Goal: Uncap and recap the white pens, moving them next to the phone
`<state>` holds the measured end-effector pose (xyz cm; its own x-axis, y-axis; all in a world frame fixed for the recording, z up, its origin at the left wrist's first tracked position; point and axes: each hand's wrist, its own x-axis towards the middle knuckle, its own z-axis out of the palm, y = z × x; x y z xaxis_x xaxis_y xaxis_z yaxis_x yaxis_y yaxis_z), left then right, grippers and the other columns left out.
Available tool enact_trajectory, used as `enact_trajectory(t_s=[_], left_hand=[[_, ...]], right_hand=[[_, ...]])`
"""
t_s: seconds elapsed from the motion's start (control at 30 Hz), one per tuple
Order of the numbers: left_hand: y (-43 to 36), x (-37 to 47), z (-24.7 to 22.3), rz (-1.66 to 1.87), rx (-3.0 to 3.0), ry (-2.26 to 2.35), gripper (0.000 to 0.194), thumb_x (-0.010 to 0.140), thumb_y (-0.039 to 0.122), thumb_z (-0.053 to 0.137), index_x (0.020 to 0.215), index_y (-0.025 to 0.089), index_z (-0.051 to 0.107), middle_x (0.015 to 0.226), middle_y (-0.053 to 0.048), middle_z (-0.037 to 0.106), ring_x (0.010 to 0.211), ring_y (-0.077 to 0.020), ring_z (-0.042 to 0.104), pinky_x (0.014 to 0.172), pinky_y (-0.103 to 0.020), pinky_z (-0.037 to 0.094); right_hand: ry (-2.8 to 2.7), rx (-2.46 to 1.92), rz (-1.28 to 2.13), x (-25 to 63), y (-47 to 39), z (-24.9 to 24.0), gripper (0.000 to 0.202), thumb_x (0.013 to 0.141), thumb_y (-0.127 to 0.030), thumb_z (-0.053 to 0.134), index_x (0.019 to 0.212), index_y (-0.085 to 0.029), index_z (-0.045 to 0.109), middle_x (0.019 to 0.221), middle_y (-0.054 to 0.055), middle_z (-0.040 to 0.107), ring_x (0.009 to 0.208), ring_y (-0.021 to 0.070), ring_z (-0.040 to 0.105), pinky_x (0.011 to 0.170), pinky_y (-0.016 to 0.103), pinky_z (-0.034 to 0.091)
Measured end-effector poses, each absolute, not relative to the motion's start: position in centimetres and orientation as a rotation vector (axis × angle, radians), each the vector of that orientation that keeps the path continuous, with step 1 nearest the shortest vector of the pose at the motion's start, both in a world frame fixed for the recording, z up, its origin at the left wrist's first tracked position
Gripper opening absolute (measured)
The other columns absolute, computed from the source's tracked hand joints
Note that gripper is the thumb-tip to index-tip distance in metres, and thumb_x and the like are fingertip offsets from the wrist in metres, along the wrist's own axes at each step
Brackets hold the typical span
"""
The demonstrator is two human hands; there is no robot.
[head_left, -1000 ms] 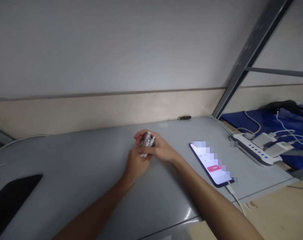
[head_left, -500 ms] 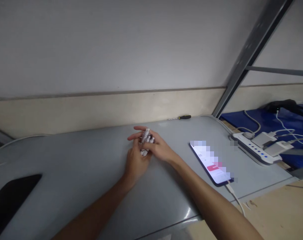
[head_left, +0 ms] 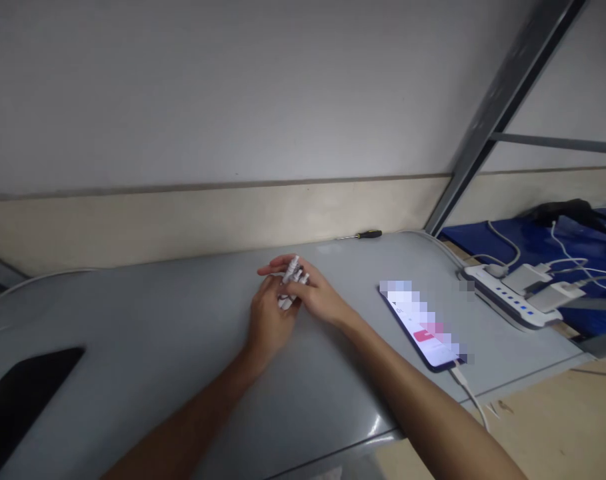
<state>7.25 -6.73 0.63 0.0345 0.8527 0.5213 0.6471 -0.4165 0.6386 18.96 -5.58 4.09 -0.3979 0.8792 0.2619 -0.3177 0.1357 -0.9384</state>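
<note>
A small bundle of white, slim, tube-like pieces with narrow tips (head_left: 292,267) is held between my two hands above the middle of the grey table (head_left: 147,333). My left hand (head_left: 271,319) is closed around its lower left side. From the right, my right hand (head_left: 321,295) grips it too, the thumb laid across the front and the fingers reaching behind. Fingers cover much of the bundle, so its exact kind cannot be made out.
A lit phone (head_left: 423,327) with a charging cable lies to the right. Beyond it is a white power strip (head_left: 513,300) with chargers. A screwdriver (head_left: 369,234) rests by the wall. A black flat object (head_left: 27,400) sits at the left, and a metal post (head_left: 507,107) slants at the right.
The fingers of my right hand have drawn in behind the bundle, and my left fingers have shifted slightly. The bundle has tilted a little; both arms stay nearly in place.
</note>
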Motion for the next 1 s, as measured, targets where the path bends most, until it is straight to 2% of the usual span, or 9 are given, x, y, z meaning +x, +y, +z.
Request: enact_trajectory(t_s=[0.1, 0.2, 0.37, 0.57, 0.8, 1.0], left_hand=[[-6.69, 7.18, 0.69, 1.319, 2.084, 1.553, 0.014, 0.075, 0.016, 0.058, 0.088, 0.018, 0.063, 0.088, -0.006, 0.069, 0.082, -0.0233, 0.066, 0.073, -0.034, 0.052], [-6.79, 7.22, 0.82, 1.319, 2.093, 1.545, 0.014, 0.074, 0.015, 0.059, 0.086, 0.018, 0.065, 0.086, -0.005, 0.071, 0.082, -0.0233, 0.067, 0.074, -0.033, 0.052], [-6.90, 7.23, 0.75, 1.255, 2.065, 1.607, 0.026, 0.073, 0.012, 0.059, 0.098, 0.017, 0.066, 0.088, -0.005, 0.074, 0.081, -0.0241, 0.070, 0.071, -0.032, 0.054], [-6.92, 7.10, 0.56, 1.168, 2.092, 1.609, 0.044, 0.074, 0.008, 0.054, 0.117, 0.013, 0.061, 0.094, -0.010, 0.074, 0.083, -0.0277, 0.071, 0.072, -0.035, 0.054], [-6.87, 7.00, 0.52, 1.133, 2.115, 1.627, 0.047, 0.071, 0.004, 0.052, 0.118, 0.010, 0.059, 0.096, -0.012, 0.074, 0.088, -0.0288, 0.071, 0.076, -0.035, 0.053], [-6.67, 6.80, 0.69, 1.101, 2.066, 1.730, 0.033, 0.074, 0.012, 0.058, 0.107, 0.013, 0.064, 0.086, -0.010, 0.074, 0.084, -0.0289, 0.071, 0.074, -0.035, 0.053]], right_hand=[[-1.439, -0.627, 1.427, 19.08, -5.43, 4.10, 0.027, 0.071, -0.015, 0.060, 0.097, -0.021, 0.059, 0.108, 0.004, 0.068, 0.096, 0.0194, 0.063, 0.089, 0.036, 0.049], [-1.473, -0.664, 1.376, 19.25, -5.29, 3.91, 0.026, 0.070, -0.014, 0.061, 0.095, -0.021, 0.059, 0.105, 0.003, 0.066, 0.093, 0.0188, 0.062, 0.086, 0.035, 0.049], [-1.447, -0.668, 1.409, 19.32, -5.19, 3.41, 0.035, 0.070, -0.013, 0.062, 0.103, -0.023, 0.054, 0.102, 0.001, 0.064, 0.085, 0.0160, 0.060, 0.077, 0.031, 0.050], [-1.487, -0.687, 1.363, 19.31, -5.27, 3.33, 0.034, 0.067, -0.014, 0.062, 0.098, -0.022, 0.052, 0.102, 0.000, 0.061, 0.083, 0.0152, 0.057, 0.077, 0.029, 0.047], [-1.528, -0.698, 1.292, 19.45, -5.07, 3.28, 0.031, 0.065, -0.014, 0.061, 0.094, -0.021, 0.054, 0.098, 0.000, 0.059, 0.082, 0.0147, 0.056, 0.077, 0.029, 0.046], [-1.628, -0.827, 1.133, 19.80, -5.03, 3.57, 0.024, 0.068, -0.020, 0.067, 0.089, -0.020, 0.056, 0.084, -0.002, 0.059, 0.076, 0.0142, 0.054, 0.071, 0.027, 0.045]])
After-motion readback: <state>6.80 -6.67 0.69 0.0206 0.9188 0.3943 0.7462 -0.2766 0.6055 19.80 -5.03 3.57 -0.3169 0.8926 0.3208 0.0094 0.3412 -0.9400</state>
